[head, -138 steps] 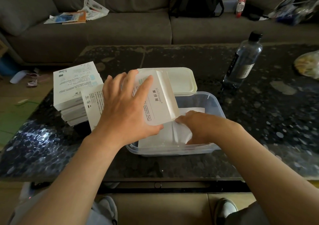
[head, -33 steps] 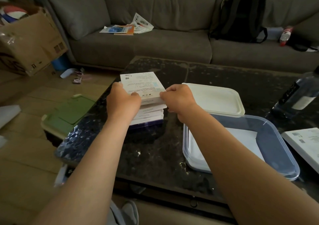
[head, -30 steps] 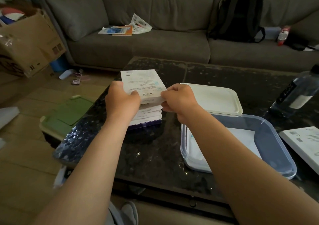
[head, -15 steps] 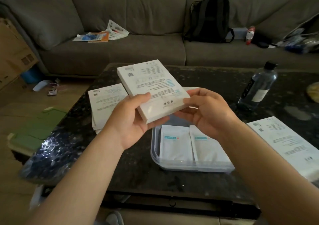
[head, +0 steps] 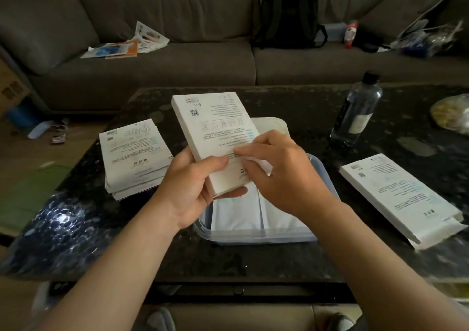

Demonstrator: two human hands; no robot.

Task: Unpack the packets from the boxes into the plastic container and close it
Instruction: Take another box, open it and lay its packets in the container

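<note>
- Head view: the box (head: 215, 137) is held tilted just above the container (head: 253, 238), over packets (head: 236, 214) lying in it.
- Left hand (head: 193, 186) clamps the box's near end, fingers (head: 234, 193) curled beneath, thumb on top; right hand (head: 281, 173) pinches that same end.
- The box looks like light, stiff card: hold its edges, as squeezed faces would likely trap the soft, slick packets.
- A stack (head: 134, 155) sits left of the container.

We see a dim room, brighter toward the left, where glare spreads over the near corner of the dark table (head: 61, 226). The white box (head: 215, 132) stands out pale with soft print, and our wide lens bows the sofa (head: 152, 61) and smears the edges.
</note>
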